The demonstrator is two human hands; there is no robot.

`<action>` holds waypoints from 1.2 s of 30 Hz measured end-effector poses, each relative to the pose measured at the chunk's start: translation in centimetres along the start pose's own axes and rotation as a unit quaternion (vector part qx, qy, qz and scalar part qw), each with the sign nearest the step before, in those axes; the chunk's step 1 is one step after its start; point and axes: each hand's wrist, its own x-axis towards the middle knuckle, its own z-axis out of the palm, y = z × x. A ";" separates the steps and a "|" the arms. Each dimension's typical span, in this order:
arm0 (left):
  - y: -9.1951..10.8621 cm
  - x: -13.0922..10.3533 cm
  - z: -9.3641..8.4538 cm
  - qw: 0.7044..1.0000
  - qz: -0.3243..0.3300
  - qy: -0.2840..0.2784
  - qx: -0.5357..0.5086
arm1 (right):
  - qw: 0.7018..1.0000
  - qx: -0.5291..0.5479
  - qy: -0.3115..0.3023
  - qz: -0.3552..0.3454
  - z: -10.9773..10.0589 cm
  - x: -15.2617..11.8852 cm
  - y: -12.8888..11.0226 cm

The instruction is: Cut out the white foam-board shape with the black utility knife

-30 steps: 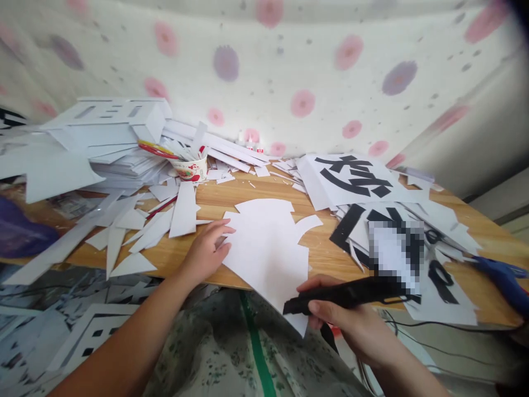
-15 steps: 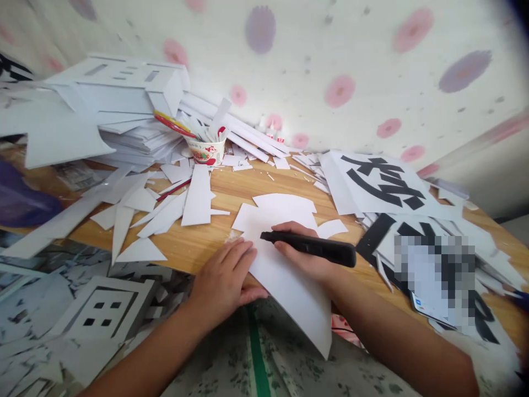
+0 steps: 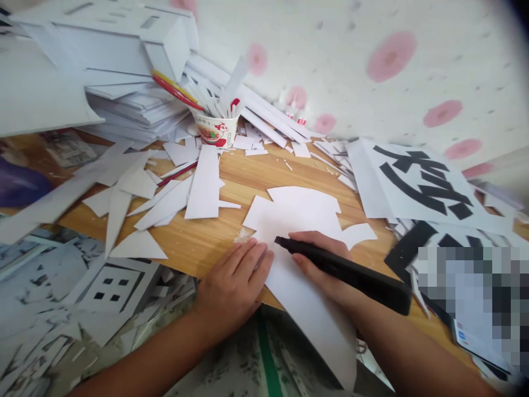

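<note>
Head view: gripping black tool (image 3: 351, 270) in right hand (image 3: 330, 289) above white sheet (image 3: 297, 212) overhanging table (image 3: 273, 172) edge. Resting left hand (image 3: 233, 286) palm-down, flattened, at sheet's left margin. Probably guiding tool along sheet; cannot tell tip contact. Calls for steady bracing.

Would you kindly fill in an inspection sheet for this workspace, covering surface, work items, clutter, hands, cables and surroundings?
Surface: wood-grain tabletop, small crumbs showing.
Work items: white sheet, overhanging the near edge; black cutter-like tool, tip at the sheet, contact unclear.
Clutter: white offcuts and paper bowl of tools at left; black-character sheet at right.
Hands: left hand flat at the sheet's left edge; right hand gripping the tool.
Cables: nothing seen.
Surroundings: pink-spotted white backdrop; piece with four square holes below the tabletop, lower left.
</note>
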 end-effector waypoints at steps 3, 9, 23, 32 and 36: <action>0.0 -0.1 0.1 1.000 -0.003 0.005 0.002 | 1.000 -0.002 -0.006 -0.010 0.0 0.1 -0.1; -0.1 -0.1 0.2 1.000 -0.002 0.006 0.010 | 0.999 -0.006 -0.016 -0.030 -0.1 0.2 -0.1; 0.2 0.3 0.0 0.999 -0.029 0.019 0.006 | 0.985 -0.102 -0.046 -0.130 0.1 0.0 -0.3; 0.4 0.5 -0.1 0.998 -0.052 0.019 -0.010 | 0.974 -0.140 -0.052 -0.170 0.0 -0.2 -0.3; 0.4 0.7 -0.3 0.998 -0.053 0.018 -0.010 | 0.975 -0.145 -0.053 -0.158 0.0 -0.3 -0.5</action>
